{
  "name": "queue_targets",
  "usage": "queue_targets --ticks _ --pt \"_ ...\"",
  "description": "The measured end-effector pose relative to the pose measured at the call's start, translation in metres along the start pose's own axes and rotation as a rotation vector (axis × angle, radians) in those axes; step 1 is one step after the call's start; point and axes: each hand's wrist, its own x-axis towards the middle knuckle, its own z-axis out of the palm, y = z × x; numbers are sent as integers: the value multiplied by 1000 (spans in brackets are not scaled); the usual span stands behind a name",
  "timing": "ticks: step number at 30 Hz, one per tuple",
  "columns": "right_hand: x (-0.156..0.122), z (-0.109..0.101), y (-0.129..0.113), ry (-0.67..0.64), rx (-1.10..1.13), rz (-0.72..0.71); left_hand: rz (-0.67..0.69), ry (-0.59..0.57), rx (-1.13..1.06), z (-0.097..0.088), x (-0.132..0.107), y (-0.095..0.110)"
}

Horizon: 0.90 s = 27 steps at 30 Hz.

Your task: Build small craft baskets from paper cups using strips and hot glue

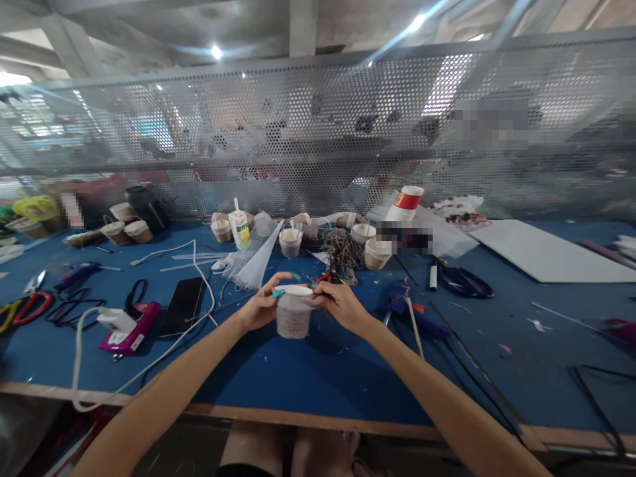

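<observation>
Both my hands hold a paper cup [293, 313] wrapped in brownish twine, just above the blue table [278, 377]. My left hand [262, 303] grips its left side, fingers curled round the rim. My right hand [339, 305] pinches the right side of the rim. Its fingers are closed. A loose heap of twine [342, 250] lies just beyond the cup. Several similar wrapped cups [291, 242] stand farther back.
A blue glue gun [407, 306] lies to the right, black scissors [464, 281] beyond it. A black phone [182, 306], a white cable [149, 361] and a pink device [130, 329] lie on the left. Red-handled scissors [30, 306] sit far left. A perforated metal screen [318, 132] backs the table.
</observation>
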Motion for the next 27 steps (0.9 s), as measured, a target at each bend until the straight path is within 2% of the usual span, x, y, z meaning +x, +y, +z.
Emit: queue_targets --ticks 6,10,14,18,22,27 --pt "-2 1 -8 101 -115 -111 -50 5 0 -8 2 -15" --pt "-4 4 -15 111 -153 -153 -46 150 42 -15 7 -21" --pt "-5 8 -17 112 -213 -188 -36 277 56 -13 10 -20" --pt "-5 11 -16 156 -249 -174 -21 227 27 -2 8 -18" --pt "-5 14 -17 152 -279 -178 21 145 215 9 3 -19" --pt "-4 9 -20 120 -355 -211 20 166 291 12 4 -17"
